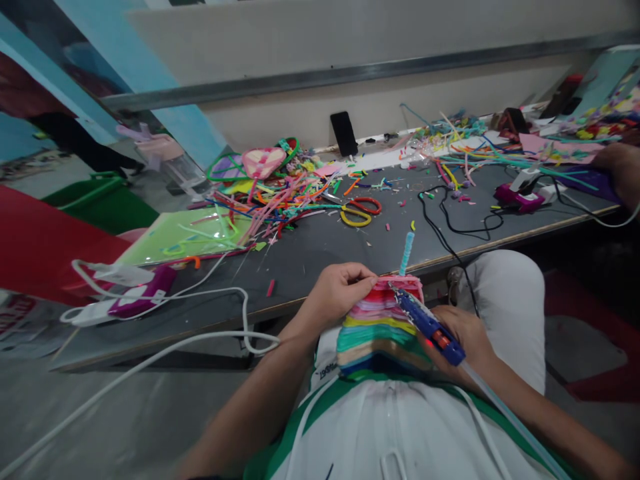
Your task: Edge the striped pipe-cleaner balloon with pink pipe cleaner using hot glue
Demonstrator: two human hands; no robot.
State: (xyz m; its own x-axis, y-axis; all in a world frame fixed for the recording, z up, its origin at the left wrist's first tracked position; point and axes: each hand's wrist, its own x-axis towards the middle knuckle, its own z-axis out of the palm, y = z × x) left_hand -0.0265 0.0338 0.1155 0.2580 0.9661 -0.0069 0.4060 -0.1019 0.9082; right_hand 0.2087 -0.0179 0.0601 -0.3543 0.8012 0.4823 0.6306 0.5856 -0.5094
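Note:
A rainbow-striped panel of pipe cleaners [380, 333] rests over my lap, its pink and red rows nearest the table. My left hand [343, 290] pinches its upper left edge between thumb and fingers. In my right hand [463, 337] is a blue glue gun [430, 327], its nozzle pointing at the pink rows near the top edge. A clear glue stick [505, 410] runs out of the back of the gun. One light blue pipe cleaner [407, 253] stands up from the panel's top edge. My right fingers are partly hidden behind the gun.
Red-and-yellow scissors [361, 211] lie beside a heap of pipe cleaners [280, 200] on the dark table [320, 257]. A phone [344, 133] leans at the back. White cables, a purple power adapter [143, 291] and a green sheet [185, 233] are left. Another person's hand [623, 170] is far right.

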